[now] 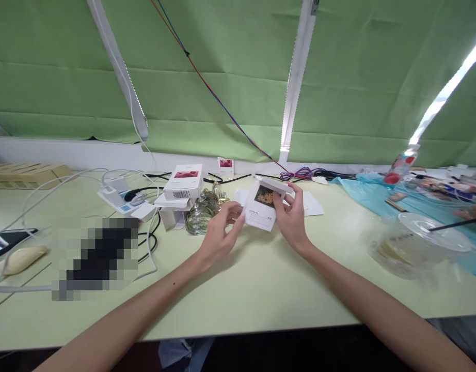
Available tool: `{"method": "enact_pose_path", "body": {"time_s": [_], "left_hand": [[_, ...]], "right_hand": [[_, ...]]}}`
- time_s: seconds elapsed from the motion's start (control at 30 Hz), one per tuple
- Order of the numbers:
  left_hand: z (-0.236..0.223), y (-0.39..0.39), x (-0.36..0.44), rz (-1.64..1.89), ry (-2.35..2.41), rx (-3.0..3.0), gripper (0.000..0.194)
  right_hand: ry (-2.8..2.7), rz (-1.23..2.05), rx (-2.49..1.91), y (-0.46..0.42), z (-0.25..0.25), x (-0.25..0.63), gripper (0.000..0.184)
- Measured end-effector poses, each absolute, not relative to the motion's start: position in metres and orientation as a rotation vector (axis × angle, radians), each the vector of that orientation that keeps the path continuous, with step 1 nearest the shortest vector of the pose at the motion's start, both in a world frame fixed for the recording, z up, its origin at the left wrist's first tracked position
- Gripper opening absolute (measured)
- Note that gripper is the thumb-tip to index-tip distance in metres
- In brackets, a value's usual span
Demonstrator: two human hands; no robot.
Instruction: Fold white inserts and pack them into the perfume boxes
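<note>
A small white box [259, 215] with a dark picture of yellow flowers is tilted above the table, its top flap raised. My right hand [291, 217] grips its right side, thumb on the front. At the lower left edge, my left hand [220, 232] has its thumb and curled fingers closed on the box. Just left of that hand stands a clear glass bottle [199, 216] with gold-coloured fittings near its top. Beside the bottle, a white box with a red flower picture [184, 180] rests on another open white carton [172, 217].
A power strip [120, 199] and looping white cables lie to the left, near a pixelated dark area. At the right are a lidded plastic cup [416, 243] with a black straw, blue plastic sheeting [362, 191] and a bottle [401, 165]. A small card [226, 166] leans at the back.
</note>
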State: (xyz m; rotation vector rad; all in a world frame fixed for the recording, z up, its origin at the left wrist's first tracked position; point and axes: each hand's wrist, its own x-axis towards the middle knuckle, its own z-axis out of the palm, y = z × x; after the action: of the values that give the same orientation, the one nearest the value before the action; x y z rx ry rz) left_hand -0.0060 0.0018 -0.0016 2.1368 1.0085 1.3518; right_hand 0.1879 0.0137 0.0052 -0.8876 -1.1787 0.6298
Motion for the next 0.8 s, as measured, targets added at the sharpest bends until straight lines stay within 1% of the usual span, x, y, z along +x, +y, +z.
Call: {"method": "enact_pose_path", "body": {"time_s": [0.13, 0.2, 0.4, 0.8], "left_hand": [[-0.0057, 0.0054, -0.0066, 1.290, 0.961, 2.330, 0.044], [-0.0064, 0.0072, -0.0071, 1.292, 0.951, 2.379, 0.047], [-0.0059, 0.0082, -0.0103, 1.299, 0.940, 2.439, 0.044], [-0.0085, 0.0059, -0.0098, 1.186, 1.002, 2.435, 0.048]], "right_hand": [[-1.146, 0.656, -0.903, 0.0160, 0.0041, 0.1896, 0.052], [-1.149, 0.676, -0.907, 0.0153, 0.0032, 0.1896, 0.053], [-1.194, 0.686, -0.902, 0.0103, 0.0039, 0.1877, 0.055], [-1.327, 0.487, -0.915, 0.0095, 0.0021, 0.1890, 0.049]]}}
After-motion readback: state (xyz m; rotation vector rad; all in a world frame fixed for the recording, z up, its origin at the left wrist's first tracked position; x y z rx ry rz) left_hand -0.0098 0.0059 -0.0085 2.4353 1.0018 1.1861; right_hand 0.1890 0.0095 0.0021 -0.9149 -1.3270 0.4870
